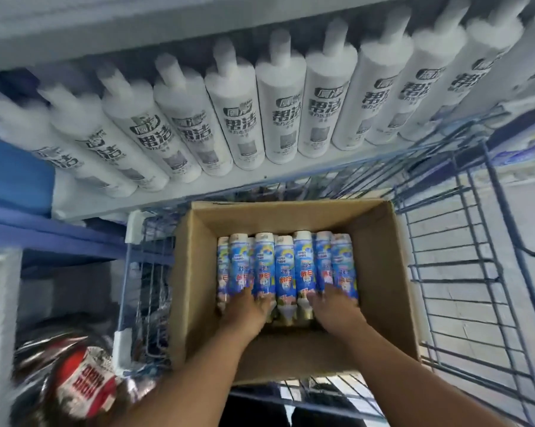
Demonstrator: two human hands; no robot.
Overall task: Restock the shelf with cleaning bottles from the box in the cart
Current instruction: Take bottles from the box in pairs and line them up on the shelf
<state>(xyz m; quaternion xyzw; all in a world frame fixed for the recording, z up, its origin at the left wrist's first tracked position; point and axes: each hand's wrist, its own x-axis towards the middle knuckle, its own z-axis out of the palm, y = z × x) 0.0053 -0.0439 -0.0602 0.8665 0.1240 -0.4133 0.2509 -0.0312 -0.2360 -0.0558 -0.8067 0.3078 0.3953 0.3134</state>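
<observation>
— Down in the box (380, 272), which sits in the cart (475, 272), we have both hands on the bottles (286, 266). They lie in a tight row, caps pointing toward the shelf (167, 200), bases toward us.

— How will they handle?

— We judge them stiff and fairly light, smooth-labelled, so likely slippery. Packed flank to flank, they leave no room to wrap one around its body; the bases are the place to take hold.

— And our fingers?

— The left hand (244, 309) lies over the bases at the left of the row, fingers spread down onto them. The right hand (334, 306) does the same at the right end. Motion blur hides the tips, so we cannot tell whether either hand has closed on a bottle.

— What else holds what?

— Beyond the row the box shows bare cardboard. There may be a second layer beneath. On the shelf stand white bottles (278, 112), shoulder to shoulder.
</observation>
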